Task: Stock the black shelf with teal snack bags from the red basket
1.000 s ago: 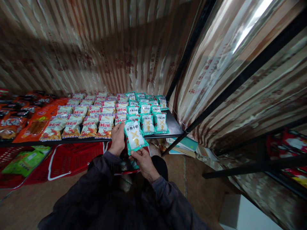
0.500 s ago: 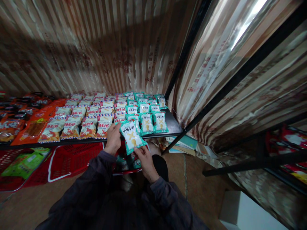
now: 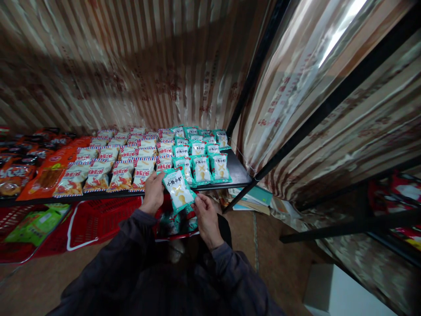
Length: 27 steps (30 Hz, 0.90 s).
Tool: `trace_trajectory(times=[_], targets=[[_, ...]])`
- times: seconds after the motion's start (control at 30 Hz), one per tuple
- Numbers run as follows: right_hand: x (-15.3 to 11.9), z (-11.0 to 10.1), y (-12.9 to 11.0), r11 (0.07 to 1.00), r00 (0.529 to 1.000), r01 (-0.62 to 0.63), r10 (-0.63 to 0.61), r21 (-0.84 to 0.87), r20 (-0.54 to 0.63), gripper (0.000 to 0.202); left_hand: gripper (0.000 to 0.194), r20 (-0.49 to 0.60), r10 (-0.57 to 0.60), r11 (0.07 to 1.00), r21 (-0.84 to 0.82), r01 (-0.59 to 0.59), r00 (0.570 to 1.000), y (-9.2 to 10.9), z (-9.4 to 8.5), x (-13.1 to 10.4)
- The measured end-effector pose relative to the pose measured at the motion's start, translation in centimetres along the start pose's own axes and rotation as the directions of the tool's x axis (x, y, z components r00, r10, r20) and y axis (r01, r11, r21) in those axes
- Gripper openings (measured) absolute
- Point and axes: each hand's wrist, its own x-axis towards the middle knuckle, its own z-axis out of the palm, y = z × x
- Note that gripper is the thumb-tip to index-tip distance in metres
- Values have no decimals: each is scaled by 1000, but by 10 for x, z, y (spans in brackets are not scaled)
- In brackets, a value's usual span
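Observation:
A teal-and-white snack bag (image 3: pixel 178 189) is held tilted between my two hands, just in front of the shelf edge. My left hand (image 3: pixel 154 193) grips its upper left edge, fingers closed. On the other side, my right hand (image 3: pixel 206 219) pinches the right edge near the lower corner. Rows of matching teal bags (image 3: pixel 201 169) stand on the black shelf (image 3: pixel 239 169) behind it. White bags with red-and-blue striped edges (image 3: pixel 121 174) are lined up to their left. Below the held bag, more teal bags (image 3: pixel 169 224) lie in a red basket partly hidden by my hands.
Orange snack packs (image 3: pixel 49 171) fill the shelf's left end. Under it sit red baskets (image 3: pixel 98 219), one with a green bag (image 3: pixel 34 226). A black post (image 3: pixel 296 136) slants at right, near papers (image 3: pixel 251 199) and a white box (image 3: pixel 345 289) on the floor.
My right hand has moved from the bag's bottom edge up to its right edge. The bag has shifted slightly left, while my left hand keeps its hold.

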Motion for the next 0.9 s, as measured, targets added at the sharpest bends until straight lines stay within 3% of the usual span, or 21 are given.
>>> trace_trajectory(times=[0.17,0.33,0.57,0.7,0.8,0.9], targets=[[-2,-1,2,998,999,-30,28,51,42,34,24,-16,7,999,35,-6,1000,3,-1,-2],[1,-7,-2,999,998,-43,42,27,43,32,32,116,-55,966,257,24,992,19,-7,7],[4,-14,-6,999,999,-25,27,-37,46,33,44,409,-217,829,556,-53,886,55,-12,25],[2,-12,-6,996,994,-46,53,-78,96,35,43,435,-320,739,670,-65,842,60,-10,26],[0,-10,-6,994,991,-48,60,-101,118,35,35,422,-310,757,652,-48,852,58,-9,23],[-1,-11,-6,992,991,-52,65,-112,115,35,27,376,-234,815,578,-30,897,56,-10,22]])
